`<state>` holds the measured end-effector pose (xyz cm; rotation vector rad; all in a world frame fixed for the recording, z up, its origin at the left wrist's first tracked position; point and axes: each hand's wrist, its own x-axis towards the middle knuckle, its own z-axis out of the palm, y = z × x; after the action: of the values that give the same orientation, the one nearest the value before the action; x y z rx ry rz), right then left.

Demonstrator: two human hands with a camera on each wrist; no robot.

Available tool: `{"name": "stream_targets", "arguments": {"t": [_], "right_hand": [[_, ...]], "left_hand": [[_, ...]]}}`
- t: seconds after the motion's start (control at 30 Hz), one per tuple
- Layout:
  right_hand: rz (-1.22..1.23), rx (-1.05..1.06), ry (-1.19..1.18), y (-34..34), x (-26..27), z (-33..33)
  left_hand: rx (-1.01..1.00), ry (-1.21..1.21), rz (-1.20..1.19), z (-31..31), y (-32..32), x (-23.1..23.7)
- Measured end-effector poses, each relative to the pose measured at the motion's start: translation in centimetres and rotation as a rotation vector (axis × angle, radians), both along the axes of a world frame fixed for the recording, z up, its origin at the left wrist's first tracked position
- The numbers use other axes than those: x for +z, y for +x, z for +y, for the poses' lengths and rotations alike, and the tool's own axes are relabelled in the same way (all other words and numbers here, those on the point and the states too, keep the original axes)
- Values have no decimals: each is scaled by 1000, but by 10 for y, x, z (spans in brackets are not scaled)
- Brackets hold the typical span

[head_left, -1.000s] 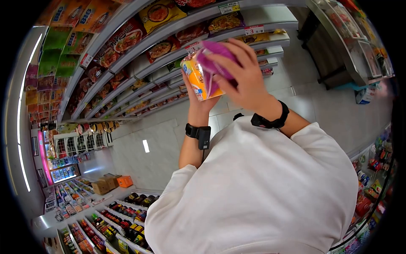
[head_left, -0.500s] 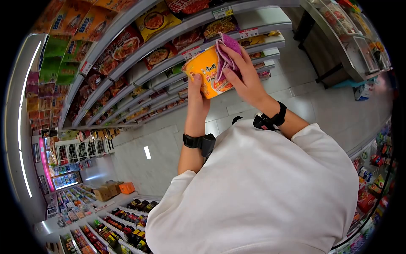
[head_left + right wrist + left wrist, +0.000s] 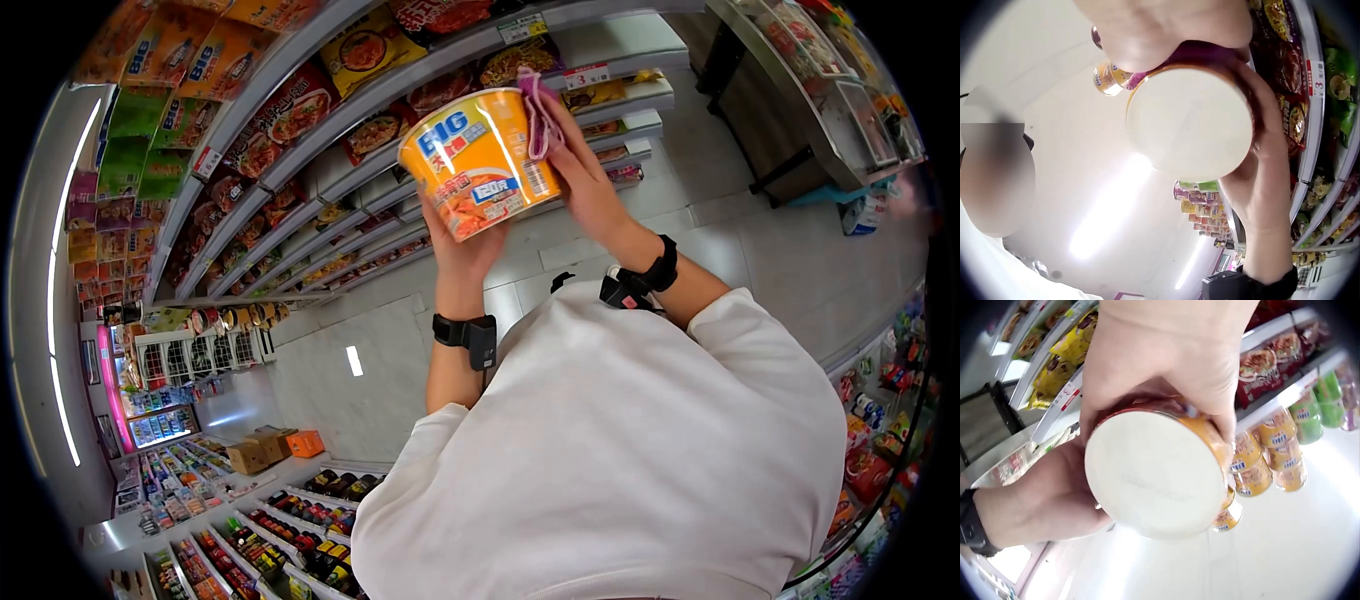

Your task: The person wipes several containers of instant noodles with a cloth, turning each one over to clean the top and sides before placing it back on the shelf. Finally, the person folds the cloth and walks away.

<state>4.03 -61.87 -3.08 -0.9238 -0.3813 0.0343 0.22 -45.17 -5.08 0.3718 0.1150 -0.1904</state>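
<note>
An orange noodle cup with blue "BIG" lettering is held tilted in front of the shelves, its side facing up in the head view. My left hand grips it from below at its near side. On the other side my right hand presses a folded purple cloth against the cup. Both wrist views show the cup's round white base; the left hand curls round the cup's side in the left wrist view. Purple cloth shows beside the right hand in the right wrist view.
Tiered shelves of packaged noodles stand just beyond the hands. Stacked cups line the upper left. A metal-edged counter is at the right, a white wire rack at the left, with cardboard boxes on the lower left.
The cup has been turned so its "BIG" lettering and barcode show. The cloth has moved from across the cup to its right side, and the right hand has shifted with it.
</note>
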Motion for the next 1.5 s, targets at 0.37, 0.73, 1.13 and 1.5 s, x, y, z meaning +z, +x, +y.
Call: {"name": "stream_targets", "arguments": {"t": [0.37, 0.73, 1.13, 1.5], "right_hand": [[-542, -223, -596, -6, 41, -21], [-168, -101, -389, -7, 6, -20], [-1052, -757, -992, -28, 5, 4], [-957, -518, -842, -9, 10, -47]], "left_hand": [[83, 464, -205, -4, -2, 1], [-34, -296, 72, -22, 5, 5], [96, -72, -46, -34, 13, -2], [104, -152, -167, -2, 6, 7]]}}
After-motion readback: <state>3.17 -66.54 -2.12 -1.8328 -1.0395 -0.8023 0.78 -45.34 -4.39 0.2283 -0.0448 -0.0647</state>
